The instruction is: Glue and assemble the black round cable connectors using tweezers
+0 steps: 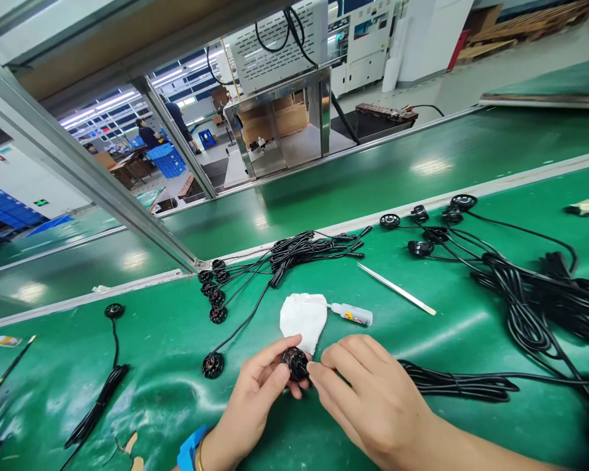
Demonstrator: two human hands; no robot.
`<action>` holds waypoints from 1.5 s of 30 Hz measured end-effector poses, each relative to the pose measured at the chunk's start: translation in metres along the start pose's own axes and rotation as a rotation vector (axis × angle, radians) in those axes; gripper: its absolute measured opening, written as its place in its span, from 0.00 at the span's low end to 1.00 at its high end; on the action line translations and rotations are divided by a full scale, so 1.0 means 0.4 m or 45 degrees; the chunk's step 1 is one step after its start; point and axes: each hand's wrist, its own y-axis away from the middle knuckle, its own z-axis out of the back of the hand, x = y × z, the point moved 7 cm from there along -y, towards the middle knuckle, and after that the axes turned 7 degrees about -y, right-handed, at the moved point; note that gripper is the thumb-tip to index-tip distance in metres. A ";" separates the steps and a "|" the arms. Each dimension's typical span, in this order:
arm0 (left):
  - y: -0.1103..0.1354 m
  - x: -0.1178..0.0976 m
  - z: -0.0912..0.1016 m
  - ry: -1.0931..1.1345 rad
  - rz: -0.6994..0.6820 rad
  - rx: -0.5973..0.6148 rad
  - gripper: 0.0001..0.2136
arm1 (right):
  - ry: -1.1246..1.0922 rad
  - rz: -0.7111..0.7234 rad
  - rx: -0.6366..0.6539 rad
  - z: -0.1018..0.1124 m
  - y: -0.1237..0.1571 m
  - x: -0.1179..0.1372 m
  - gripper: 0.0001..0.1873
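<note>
My left hand [262, 386] is closed around a round black cable head [294, 363], held between thumb and fingers above the green work surface. Against the right side of that head, my right hand [368, 386] has thumb and fingertips pinched together; what lies between them is hidden. A coiled black cable [461, 383] comes out from behind my right hand and lies to its right. Just beyond my hands are a folded white cloth [303, 319] and a small glue bottle [351, 314] whose tip touches or nearly touches the cloth.
White tweezers [396, 289] lie beyond my right hand. Bundled black cables [299, 252] with round heads rest near the rail, and more coiled cables [525, 301] are at right. A single cable [98, 405] lies at left. A metal post [103, 144] rises at the left.
</note>
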 end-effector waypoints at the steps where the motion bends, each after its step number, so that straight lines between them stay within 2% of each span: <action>1: 0.000 0.000 0.000 -0.007 0.002 -0.004 0.18 | -0.003 -0.005 -0.008 0.001 -0.002 -0.001 0.12; 12: 0.001 0.010 0.004 -0.005 0.037 -0.045 0.18 | -0.058 -0.028 0.014 -0.013 0.003 -0.006 0.11; 19: 0.001 0.015 -0.004 0.140 0.152 -0.056 0.19 | -0.002 -0.032 0.083 -0.025 0.011 -0.009 0.12; 24: 0.001 0.012 -0.009 0.090 0.116 -0.033 0.19 | -0.039 -0.065 0.062 -0.031 0.013 -0.010 0.12; 32: 0.001 -0.007 -0.016 -0.023 0.084 -0.181 0.16 | 0.000 -0.036 0.032 -0.051 0.020 0.005 0.13; 39: 0.006 -0.005 -0.012 -0.060 0.094 -0.225 0.12 | 0.037 -0.027 0.015 -0.056 0.021 0.016 0.13; 45: 0.008 -0.001 -0.015 -0.107 0.059 -0.189 0.12 | 0.077 -0.017 0.006 -0.061 0.021 0.022 0.14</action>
